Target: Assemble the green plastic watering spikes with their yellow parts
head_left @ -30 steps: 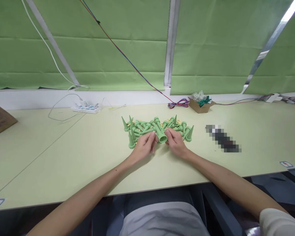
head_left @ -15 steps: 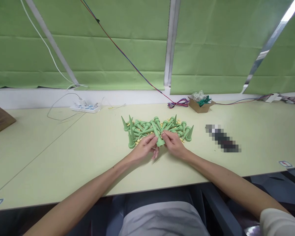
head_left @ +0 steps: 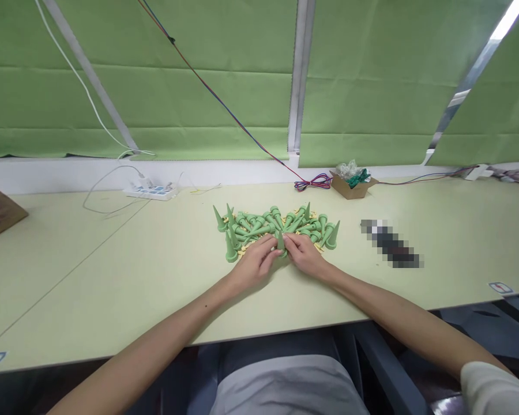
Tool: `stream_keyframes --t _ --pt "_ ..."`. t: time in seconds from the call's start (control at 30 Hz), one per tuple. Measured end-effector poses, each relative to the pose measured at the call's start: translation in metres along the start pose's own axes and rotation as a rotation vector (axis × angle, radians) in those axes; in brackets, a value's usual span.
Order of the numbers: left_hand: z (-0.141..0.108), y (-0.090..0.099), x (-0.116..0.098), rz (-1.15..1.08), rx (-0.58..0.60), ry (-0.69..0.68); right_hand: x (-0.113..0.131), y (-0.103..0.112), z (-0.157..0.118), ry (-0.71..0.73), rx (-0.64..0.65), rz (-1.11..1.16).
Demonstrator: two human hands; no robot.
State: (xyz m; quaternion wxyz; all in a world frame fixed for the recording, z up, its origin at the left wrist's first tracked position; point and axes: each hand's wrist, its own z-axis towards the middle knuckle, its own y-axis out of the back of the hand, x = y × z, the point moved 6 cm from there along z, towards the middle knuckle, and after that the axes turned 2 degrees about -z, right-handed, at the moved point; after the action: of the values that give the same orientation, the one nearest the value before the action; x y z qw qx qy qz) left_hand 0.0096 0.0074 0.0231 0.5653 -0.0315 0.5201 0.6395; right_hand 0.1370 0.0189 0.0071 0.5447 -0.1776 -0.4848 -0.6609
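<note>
Between my hands, at the near edge of the pile, is a green plastic watering spike [head_left: 281, 243] with its point up. My left hand [head_left: 257, 259] is closed on its left side, thumb and fingers at the cone. From the right, my right hand [head_left: 303, 252] pinches the same spike. Just behind them lies a heap of similar green spikes [head_left: 259, 223], mixed with small yellow parts [head_left: 241, 252]. Several spikes stand upright around the heap, one of them a spike [head_left: 230, 248] left of my left hand.
A small cardboard box [head_left: 352, 189] with plastic and green stuff stands at the back, beside coiled red-blue wire [head_left: 313, 182]. A power strip [head_left: 152, 191] lies at the back left. A blurred dark object [head_left: 391, 245] is at the right. Brown cardboard [head_left: 0, 212] sits far left.
The spike has gone from leaning, with its wide end towards me, to point up and lower. My left fingers have closed in around it; my right hand has barely moved.
</note>
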Motion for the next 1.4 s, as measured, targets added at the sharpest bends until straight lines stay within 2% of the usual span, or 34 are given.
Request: stream_keyframes --t 0.1,0.2,0.3,0.4,0.63,0.87,1.4 --pt "0.0 -0.003 0.005 -0.163 0.018 0.154 -0.002 0.001 -0.001 0.007 -0.011 -0.026" --pt "-0.002 -0.012 0.012 -0.453 0.127 0.324 -0.002 0.003 -0.001 0.052 -0.033 -0.074" --pt "-0.003 -0.018 0.016 -0.636 0.215 0.396 0.001 0.004 -0.002 0.103 -0.058 -0.114" --pt "-0.002 -0.018 0.02 -0.715 0.206 0.429 0.002 0.006 -0.001 0.123 -0.082 -0.129" --pt "0.0 -0.011 0.027 -0.683 0.066 0.418 0.004 0.003 0.0 0.115 -0.106 -0.139" --pt "-0.001 -0.012 0.029 -0.662 0.109 0.439 0.015 0.0 -0.003 0.174 -0.056 -0.185" --pt "-0.003 -0.018 0.035 -0.676 0.183 0.4 0.025 -0.006 -0.007 0.192 0.118 -0.323"
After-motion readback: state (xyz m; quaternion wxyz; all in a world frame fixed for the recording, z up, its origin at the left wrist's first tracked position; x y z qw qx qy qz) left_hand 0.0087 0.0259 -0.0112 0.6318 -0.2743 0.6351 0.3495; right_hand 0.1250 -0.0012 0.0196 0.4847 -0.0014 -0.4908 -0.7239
